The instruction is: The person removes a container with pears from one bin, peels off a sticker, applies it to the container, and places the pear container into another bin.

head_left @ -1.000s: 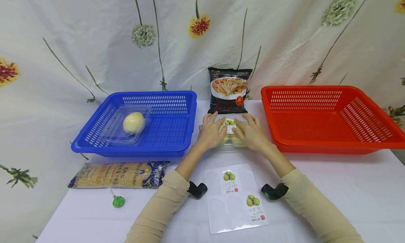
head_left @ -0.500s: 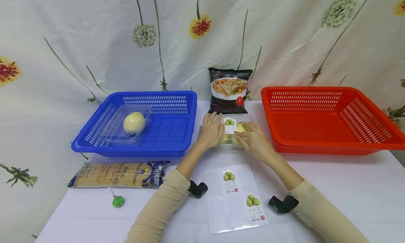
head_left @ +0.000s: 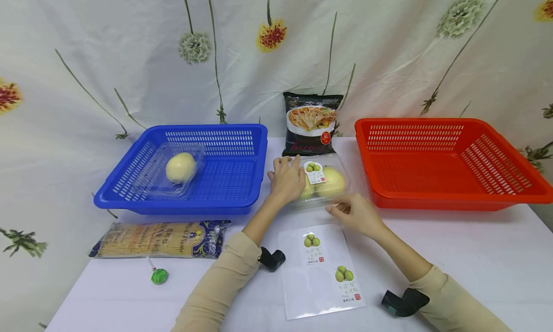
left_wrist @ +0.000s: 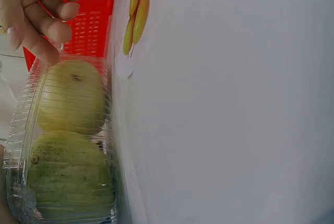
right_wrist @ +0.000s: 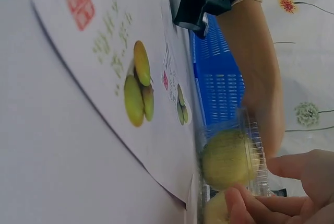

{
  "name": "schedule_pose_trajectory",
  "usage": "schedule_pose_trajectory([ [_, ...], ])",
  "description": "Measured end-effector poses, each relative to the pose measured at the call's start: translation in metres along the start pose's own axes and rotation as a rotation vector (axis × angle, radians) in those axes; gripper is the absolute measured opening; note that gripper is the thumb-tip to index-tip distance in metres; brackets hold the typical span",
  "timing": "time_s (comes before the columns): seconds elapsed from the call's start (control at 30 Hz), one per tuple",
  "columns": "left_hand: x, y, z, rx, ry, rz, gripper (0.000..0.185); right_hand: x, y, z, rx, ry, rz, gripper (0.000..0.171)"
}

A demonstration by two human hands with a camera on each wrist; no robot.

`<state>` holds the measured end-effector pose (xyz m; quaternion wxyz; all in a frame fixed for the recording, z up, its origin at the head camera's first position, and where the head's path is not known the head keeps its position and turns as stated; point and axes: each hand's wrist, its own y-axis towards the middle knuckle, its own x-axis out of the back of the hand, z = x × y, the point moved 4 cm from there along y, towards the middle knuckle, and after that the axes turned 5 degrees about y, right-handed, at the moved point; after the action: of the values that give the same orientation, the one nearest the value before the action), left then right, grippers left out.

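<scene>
- Head view: a clear plastic box of pears [head_left: 321, 185] sits on the white counter [head_left: 453, 245], between the blue basket [head_left: 186, 171] and the red basket [head_left: 445, 161], just in front of an upright black noodle packet [head_left: 311, 124].
- A small pear label [head_left: 314, 172] is stuck on the lid of the box.
- The left hand [head_left: 286, 180] rests on the left end of the box, its fingers gently bent over the lid and side, steadying it.
- The right hand [head_left: 355, 212] is at the near right corner of the box, its fingers loosely curled, their tips at the rim; whether they pinch the rim cannot be told from here.
- A sheet of pear labels [head_left: 321, 269] lies on the counter just in front of the box, between the two forearms.
- The blue basket holds another clear box with one pale fruit [head_left: 180, 167].
- A pasta packet [head_left: 162, 239] and a green lollipop [head_left: 159, 275] lie on the counter to the left.
- Left wrist view: two pears in the ribbed box [left_wrist: 68, 140] lie side by side, and the right hand's fingers [left_wrist: 44, 23] touch its far end, with the red basket behind.
- Right wrist view: the right hand's fingers [right_wrist: 245, 208] touch the box of pears [right_wrist: 229, 158]; the label sheet [right_wrist: 130, 78] lies beside it.
</scene>
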<state>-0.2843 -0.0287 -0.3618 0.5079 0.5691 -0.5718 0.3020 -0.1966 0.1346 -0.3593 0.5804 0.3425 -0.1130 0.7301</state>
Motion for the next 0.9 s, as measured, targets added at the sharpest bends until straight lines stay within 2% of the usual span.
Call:
schedule_pose_trajectory([
  [0.1, 0.001, -0.003, -0.001, 0.014, 0.016, -0.020, 0.046, -0.005, 0.000, -0.005, -0.058, 0.152, 0.063, 0.019],
  [0.23, 0.002, -0.006, -0.003, 0.029, 0.012, -0.032, 0.045, -0.012, -0.001, -0.009, -0.214, 0.366, 0.094, 0.028],
  [0.33, 0.003, -0.008, -0.003, 0.055, 0.022, -0.040, 0.043, -0.016, -0.001, -0.009, -0.299, 0.436, 0.080, 0.035],
  [0.57, 0.009, -0.012, 0.002, 0.122, 0.112, -0.013, 0.039, -0.016, -0.001, -0.010, -0.363, 0.456, 0.052, 0.045],
  [0.67, 0.010, -0.015, 0.004, 0.135, 0.120, 0.010, 0.039, -0.015, -0.001, -0.011, -0.377, 0.459, 0.060, 0.045],
  [0.77, 0.011, -0.018, 0.002, 0.136, 0.146, 0.045, 0.041, -0.016, 0.001, -0.010, -0.395, 0.452, 0.082, 0.044],
  [0.9, 0.015, -0.023, -0.004, 0.130, 0.167, 0.132, 0.044, -0.016, 0.004, -0.010, -0.421, 0.423, 0.084, 0.046],
])
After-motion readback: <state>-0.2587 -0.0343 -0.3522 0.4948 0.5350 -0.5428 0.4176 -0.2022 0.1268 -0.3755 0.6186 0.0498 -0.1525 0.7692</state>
